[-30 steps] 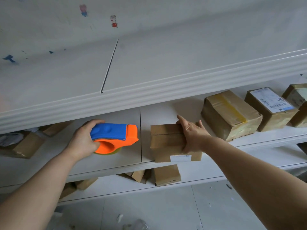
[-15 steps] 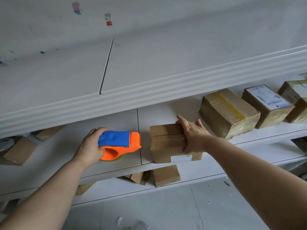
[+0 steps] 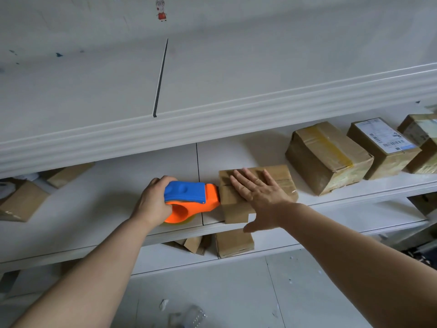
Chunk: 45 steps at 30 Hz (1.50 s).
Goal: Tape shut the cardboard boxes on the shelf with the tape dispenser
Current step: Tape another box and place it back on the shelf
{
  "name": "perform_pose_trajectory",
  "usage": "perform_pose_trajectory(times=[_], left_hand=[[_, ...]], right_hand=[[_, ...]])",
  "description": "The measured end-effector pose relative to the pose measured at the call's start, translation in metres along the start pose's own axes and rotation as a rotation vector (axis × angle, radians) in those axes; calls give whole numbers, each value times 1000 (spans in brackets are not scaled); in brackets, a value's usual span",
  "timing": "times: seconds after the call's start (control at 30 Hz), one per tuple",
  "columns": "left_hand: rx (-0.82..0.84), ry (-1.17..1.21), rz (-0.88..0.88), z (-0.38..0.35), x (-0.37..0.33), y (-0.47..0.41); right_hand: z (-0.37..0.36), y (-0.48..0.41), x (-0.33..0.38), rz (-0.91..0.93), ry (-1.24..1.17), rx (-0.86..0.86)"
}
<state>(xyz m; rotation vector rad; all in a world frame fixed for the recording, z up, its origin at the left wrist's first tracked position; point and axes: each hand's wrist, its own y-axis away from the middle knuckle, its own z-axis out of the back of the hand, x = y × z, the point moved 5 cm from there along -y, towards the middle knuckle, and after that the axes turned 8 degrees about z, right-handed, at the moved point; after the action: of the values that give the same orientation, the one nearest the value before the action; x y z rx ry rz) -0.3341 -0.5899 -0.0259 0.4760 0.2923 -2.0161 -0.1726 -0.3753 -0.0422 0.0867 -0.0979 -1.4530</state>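
A small cardboard box [image 3: 233,207] sits at the front of the white shelf [image 3: 99,223], its flap seam running left to right. My right hand [image 3: 257,192] lies flat on the box top, fingers straight and spread, thumb hanging over the front. My left hand [image 3: 152,202] grips the blue and orange tape dispenser [image 3: 189,197] from the left. The dispenser's orange nose touches the box's left side near the seam.
To the right on the same shelf stand a taped box [image 3: 328,157], a box with a shipping label [image 3: 383,145] and another box [image 3: 423,143] at the edge. More boxes [image 3: 21,200] lie at far left and on the lower shelf [image 3: 234,242]. Debris litters the floor.
My left hand has brought the dispenser rightward until its nose meets the box. My right hand has moved from gripping the box's right end to lying flat on top.
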Motion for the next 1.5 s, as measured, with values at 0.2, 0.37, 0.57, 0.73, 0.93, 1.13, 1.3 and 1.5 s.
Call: perform_pose_trajectory(times=[0.2,0.37,0.57,0.73,0.93,1.13,1.3,1.5], left_hand=[[-12,16,41,-2,5,3],[-9,7,48,-2,5,3],[9,-20,46,-3,-2,8],[-25,43,43,1,-7,12],[-99,162,19,21,-2,28],[-262,287,-41,74,-27,37],[-191,238,-128,77,-79,38],[-166,178,-163,79,-97,53]], right_hand=[[0,-3,16,23,-20,-19],[1,1,9,-32,-48,-15],[2,8,4,-121,-54,75],[23,-21,17,-158,-91,79],[30,-34,11,-224,-66,54],[64,-8,-7,-167,-701,-332],[34,21,-19,-203,-1035,-325],[70,21,-12,-106,-628,-249]])
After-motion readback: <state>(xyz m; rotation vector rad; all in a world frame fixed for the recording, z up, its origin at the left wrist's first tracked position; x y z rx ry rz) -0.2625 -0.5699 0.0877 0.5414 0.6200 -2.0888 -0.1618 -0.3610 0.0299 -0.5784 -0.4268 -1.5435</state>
